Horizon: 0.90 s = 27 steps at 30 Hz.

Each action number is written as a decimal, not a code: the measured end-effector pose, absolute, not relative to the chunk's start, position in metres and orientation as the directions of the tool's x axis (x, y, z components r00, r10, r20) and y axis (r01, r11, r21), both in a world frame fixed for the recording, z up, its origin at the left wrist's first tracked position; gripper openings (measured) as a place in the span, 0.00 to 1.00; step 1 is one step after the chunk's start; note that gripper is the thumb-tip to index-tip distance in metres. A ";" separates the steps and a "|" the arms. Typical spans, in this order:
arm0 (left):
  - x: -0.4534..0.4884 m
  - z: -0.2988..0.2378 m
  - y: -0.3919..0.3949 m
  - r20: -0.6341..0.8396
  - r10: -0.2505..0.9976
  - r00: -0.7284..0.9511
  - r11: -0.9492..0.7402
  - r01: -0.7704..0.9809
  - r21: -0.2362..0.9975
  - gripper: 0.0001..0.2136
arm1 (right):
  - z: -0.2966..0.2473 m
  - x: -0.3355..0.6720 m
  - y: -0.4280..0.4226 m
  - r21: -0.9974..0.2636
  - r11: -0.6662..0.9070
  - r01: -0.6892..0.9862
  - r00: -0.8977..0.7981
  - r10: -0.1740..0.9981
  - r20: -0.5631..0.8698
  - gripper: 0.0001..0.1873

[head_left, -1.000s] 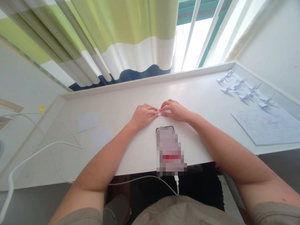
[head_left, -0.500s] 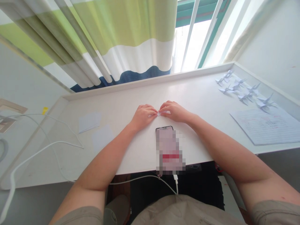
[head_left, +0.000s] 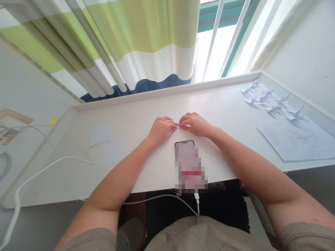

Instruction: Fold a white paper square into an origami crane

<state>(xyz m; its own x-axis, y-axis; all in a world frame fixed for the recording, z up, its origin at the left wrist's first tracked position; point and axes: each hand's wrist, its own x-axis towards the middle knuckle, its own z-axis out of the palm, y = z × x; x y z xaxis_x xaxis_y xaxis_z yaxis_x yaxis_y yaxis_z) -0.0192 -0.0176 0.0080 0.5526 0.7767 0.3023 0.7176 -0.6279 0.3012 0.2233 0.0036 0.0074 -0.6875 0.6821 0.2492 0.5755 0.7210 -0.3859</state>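
Both your hands, left hand (head_left: 162, 129) and right hand (head_left: 193, 123), meet just beyond the far end of the phone (head_left: 187, 157), each grip pinched narrow on one small piece of white paper (head_left: 178, 127), mostly hidden from view. Whether that paper touches the worktop (head_left: 141, 111), you cannot tell. A white cable (head_left: 198, 205) runs from the phone's near end. Left of the phone, beyond your forearm, lie white sheets (head_left: 101, 135). Well right of it are lined sheets (head_left: 300, 143), with folded paper birds (head_left: 295, 115) just behind them.
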 end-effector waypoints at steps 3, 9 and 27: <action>-0.018 0.008 -0.018 0.305 0.775 0.553 -0.630 0.717 0.299 0.11 | 0.007 0.223 0.004 -0.375 0.732 0.569 -0.697 0.671 0.252 0.13; -0.017 0.010 -0.020 0.301 0.774 0.558 -0.632 0.710 0.310 0.12 | 0.010 0.222 0.001 -0.386 0.720 0.577 -0.687 0.683 0.246 0.13; -0.018 0.003 -0.017 0.299 0.824 0.481 -0.564 0.644 0.517 0.08 | 0.002 0.217 0.006 -0.551 0.675 0.491 -0.643 0.707 0.294 0.13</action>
